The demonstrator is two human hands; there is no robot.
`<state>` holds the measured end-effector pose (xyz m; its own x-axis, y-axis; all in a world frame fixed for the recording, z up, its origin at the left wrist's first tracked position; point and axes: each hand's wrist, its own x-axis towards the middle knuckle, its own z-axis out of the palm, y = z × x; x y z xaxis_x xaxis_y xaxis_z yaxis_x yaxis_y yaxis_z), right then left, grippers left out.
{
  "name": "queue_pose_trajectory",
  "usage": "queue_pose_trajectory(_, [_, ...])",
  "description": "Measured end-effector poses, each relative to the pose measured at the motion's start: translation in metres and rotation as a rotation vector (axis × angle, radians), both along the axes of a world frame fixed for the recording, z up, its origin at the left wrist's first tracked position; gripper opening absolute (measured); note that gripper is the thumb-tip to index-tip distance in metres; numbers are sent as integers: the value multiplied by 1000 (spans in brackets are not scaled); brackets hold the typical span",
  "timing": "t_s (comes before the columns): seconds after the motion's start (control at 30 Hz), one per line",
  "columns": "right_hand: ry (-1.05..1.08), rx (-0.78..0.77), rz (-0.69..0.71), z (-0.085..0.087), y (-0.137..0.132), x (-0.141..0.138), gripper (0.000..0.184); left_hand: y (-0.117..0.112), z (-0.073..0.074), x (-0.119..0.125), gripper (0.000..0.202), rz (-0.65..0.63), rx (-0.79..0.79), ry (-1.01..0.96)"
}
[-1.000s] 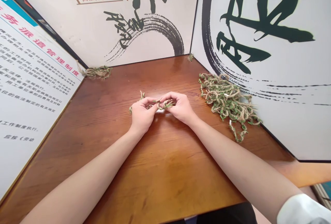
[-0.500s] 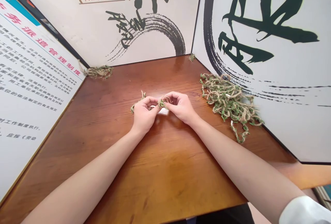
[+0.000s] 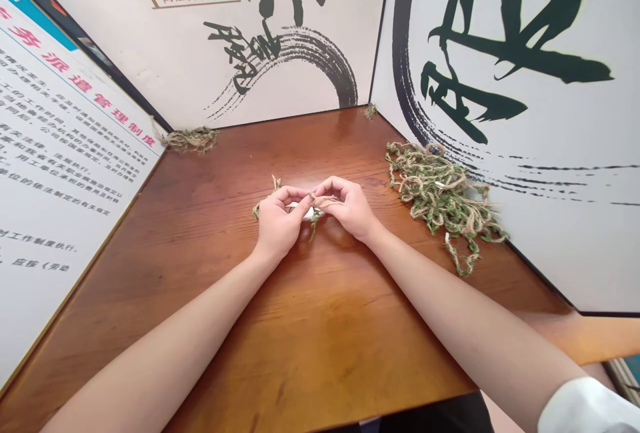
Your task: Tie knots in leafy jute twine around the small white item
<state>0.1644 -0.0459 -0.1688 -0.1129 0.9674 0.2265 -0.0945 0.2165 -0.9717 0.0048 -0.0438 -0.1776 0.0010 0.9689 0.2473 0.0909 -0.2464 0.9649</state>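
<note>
My left hand (image 3: 277, 220) and my right hand (image 3: 350, 206) meet over the middle of the wooden table (image 3: 310, 326). Both pinch a short piece of jute twine with small green leaves (image 3: 315, 210). One end of the twine sticks out past my left hand towards the back left. A short end hangs down between my fingertips. A small white object (image 3: 306, 210) shows between the two hands; I cannot make out what it is.
A loose pile of the same leafy twine (image 3: 443, 196) lies at the right, against the calligraphy panel. A smaller bundle (image 3: 190, 138) sits in the back left corner, and a scrap (image 3: 369, 111) in the back right corner. Printed panels wall the table on three sides.
The bunch of twine held by my right hand has shrunk and pulled in between the fingertips; a short end now hangs below them. Both hands stay in place.
</note>
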Motion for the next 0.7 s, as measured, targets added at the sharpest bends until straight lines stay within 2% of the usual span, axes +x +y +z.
queue_pose_trajectory(0.17, [72,-18,26,2,1,2,15,1,0,0,24,6,-16,-13])
queue_pose_trajectory(0.33, [57,-53,-39,2,3,3,19,1,1,0,24,13,-17,-56])
queue_pose_trajectory(0.43, [51,-52,-19,-1,4,3,19,3,-1,0,22,4,-5,-71])
queue_pose_trajectory(0.57, [30,14,67,-10,7,2,19,4,-2,-1,24,-2,-9,-111])
queue_pose_trajectory(0.7, [-42,86,28,-15,8,-1,18,3,2,0,25,-35,-55,-175])
